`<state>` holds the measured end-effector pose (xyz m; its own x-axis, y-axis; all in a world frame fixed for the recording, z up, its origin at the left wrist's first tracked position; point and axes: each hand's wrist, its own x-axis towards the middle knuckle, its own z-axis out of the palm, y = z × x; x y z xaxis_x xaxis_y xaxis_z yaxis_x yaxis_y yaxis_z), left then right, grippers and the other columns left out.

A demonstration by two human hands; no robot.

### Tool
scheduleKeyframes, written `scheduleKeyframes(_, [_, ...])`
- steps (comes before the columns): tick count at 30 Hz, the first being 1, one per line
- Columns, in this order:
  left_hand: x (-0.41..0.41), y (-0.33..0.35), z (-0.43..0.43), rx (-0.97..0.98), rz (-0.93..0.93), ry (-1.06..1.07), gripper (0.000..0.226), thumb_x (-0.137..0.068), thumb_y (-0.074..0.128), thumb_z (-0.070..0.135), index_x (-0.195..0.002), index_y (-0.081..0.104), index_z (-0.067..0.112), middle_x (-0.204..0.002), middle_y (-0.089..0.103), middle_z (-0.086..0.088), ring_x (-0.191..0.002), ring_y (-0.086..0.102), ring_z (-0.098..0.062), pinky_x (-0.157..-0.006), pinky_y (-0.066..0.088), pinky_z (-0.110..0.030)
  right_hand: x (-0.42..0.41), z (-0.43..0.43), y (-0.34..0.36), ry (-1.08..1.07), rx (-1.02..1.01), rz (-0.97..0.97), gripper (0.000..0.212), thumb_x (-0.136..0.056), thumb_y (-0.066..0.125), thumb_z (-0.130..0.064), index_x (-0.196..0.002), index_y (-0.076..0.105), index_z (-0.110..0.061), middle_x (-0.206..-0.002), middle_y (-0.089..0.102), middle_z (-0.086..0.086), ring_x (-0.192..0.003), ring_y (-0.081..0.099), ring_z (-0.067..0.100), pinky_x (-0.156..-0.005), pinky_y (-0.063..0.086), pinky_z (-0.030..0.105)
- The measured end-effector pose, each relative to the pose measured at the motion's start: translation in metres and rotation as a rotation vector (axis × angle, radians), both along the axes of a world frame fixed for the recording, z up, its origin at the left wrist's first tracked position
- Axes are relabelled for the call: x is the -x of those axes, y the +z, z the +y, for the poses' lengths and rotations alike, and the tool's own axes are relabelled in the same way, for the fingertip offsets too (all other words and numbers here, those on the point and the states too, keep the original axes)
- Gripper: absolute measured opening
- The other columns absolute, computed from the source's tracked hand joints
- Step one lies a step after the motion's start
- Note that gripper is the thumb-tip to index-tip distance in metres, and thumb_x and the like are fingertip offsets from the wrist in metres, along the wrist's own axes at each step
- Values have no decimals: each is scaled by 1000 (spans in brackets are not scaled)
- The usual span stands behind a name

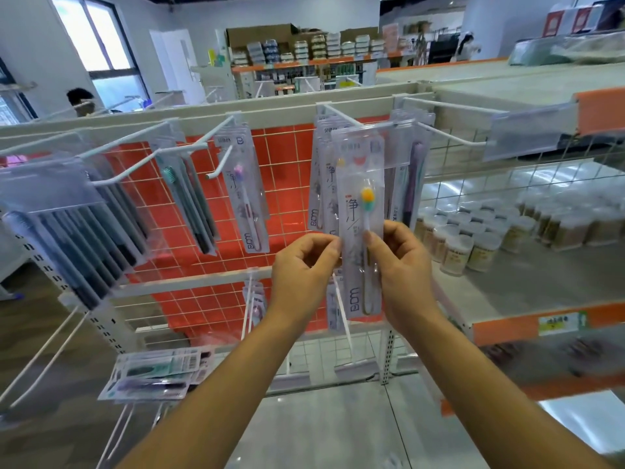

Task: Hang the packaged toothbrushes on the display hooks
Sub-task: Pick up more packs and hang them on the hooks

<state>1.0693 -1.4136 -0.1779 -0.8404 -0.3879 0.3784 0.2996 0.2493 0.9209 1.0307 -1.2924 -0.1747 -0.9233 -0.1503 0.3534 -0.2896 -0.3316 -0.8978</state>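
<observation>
Head view, hands: left hand and right hand, two, both held one packaged toothbrush.
Left grip: thumb and forefinger curled, pinching the pack's left edge.
Right grip: thumb pressed on the front, fingers curled behind the right edge.
Pack: upright, yellow bristles just above the right thumb; its top reached a white hook, threading unclear.
Behind: hung packs, number unclear.
Left: one purple-headed pack.
</observation>
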Motion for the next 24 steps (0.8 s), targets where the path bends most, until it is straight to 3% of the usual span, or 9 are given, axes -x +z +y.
scheduleKeyframes(9, [7, -3, 1, -4, -15, 26, 11, -93, 63, 15, -94, 73, 11, -87, 74, -6, -85, 71, -23, -80, 60, -41, 12, -3, 1, -2, -12, -7, 7, -93, 58, -11, -92, 64, -14, -79, 72, -8, -77, 69, 8, -71, 59, 27])
scheduleKeyframes(17, [14, -13, -5, 8, -77, 168, 12, -95, 60, 14, -95, 71, 19, -86, 71, 6, -81, 66, -3, -70, 53, -15, 40, -14, -5, 9, -97, -41, 9, -94, 58, -14, -88, 64, -16, -73, 69, -11, -69, 65, 0, -64, 54, 16])
scheduleKeyframes(24, [11, -16, -16, 64, -106, 191, 20, -95, 59, 12, -88, 67, 29, -84, 69, 13, -79, 64, 2, -72, 52, -12, 83, -28, -2, 131, -167, -186, 10, -93, 60, -25, -92, 67, -17, -91, 72, 1, -86, 69, 19, -81, 56, 39])
